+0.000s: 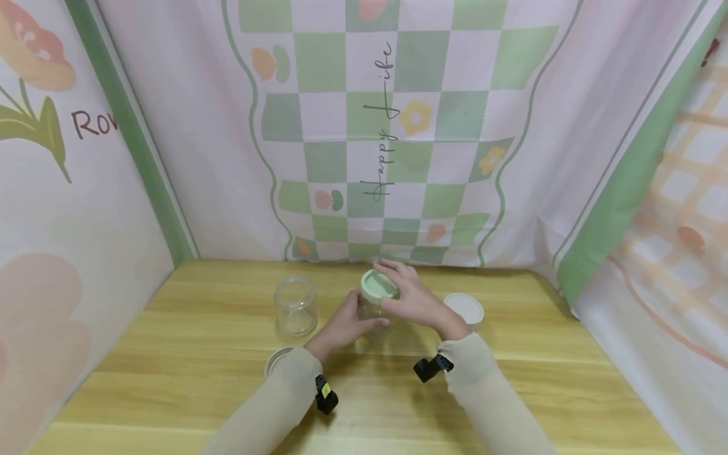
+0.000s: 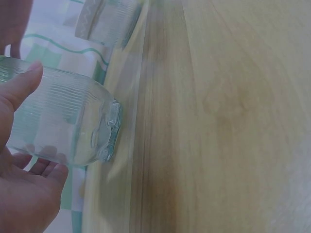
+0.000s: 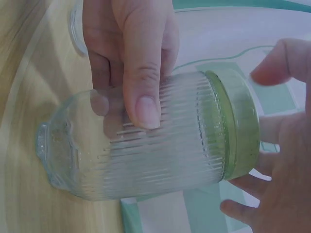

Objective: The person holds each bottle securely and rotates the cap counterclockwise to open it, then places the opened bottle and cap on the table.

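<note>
A ribbed clear glass jar with a light green lid stands upright between my hands. My left hand grips the jar's side, its thumb on the near side and its fingers round the other, as the left wrist view also shows. Over the lid, my right hand has its fingers loosely spread. In the right wrist view, that thumb stands apart from the green lid, while the other fingers lie beside and behind it. Whether the jar's base touches the table cannot be told.
On the wooden table, a lidless glass jar stands at the left. A jar with a white lid is at the right, partly behind my right wrist. A round rimmed object is partly covered by my left sleeve. A patterned curtain hangs behind.
</note>
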Available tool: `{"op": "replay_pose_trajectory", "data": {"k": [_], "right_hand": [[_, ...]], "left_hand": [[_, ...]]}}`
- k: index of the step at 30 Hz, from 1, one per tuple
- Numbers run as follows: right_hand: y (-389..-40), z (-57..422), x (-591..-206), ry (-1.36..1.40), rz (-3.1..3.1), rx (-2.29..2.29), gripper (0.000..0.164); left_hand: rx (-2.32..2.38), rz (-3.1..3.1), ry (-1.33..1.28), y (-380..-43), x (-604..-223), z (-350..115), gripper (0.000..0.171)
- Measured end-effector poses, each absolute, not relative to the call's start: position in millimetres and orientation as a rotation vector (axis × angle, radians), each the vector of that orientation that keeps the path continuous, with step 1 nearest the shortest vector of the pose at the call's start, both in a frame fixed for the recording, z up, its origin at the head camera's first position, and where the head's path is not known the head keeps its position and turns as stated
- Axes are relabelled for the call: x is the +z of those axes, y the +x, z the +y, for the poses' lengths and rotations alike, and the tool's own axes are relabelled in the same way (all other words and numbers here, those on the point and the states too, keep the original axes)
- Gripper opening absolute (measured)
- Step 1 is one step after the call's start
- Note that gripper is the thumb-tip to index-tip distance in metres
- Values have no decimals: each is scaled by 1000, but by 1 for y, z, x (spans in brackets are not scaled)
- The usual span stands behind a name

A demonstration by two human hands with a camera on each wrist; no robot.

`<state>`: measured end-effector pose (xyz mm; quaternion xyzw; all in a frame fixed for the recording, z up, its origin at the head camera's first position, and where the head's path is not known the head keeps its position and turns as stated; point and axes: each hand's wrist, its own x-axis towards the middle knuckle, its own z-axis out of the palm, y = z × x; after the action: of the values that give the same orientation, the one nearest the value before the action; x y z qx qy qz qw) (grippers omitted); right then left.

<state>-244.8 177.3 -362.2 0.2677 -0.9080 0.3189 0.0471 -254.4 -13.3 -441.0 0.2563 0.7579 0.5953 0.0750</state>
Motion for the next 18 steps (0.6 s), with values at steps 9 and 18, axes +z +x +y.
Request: {"op": "replay_pose_trajectory", "data": {"k": [9, 18], "right_hand": [[-239, 168, -366, 532, -2736, 855, 80], [-233, 163, -365, 389, -2726, 745, 87]], "left_hand": [[1785, 2276, 742, -255, -441, -12, 81], [1788, 2275, 700, -249, -430, -11, 80]]}}
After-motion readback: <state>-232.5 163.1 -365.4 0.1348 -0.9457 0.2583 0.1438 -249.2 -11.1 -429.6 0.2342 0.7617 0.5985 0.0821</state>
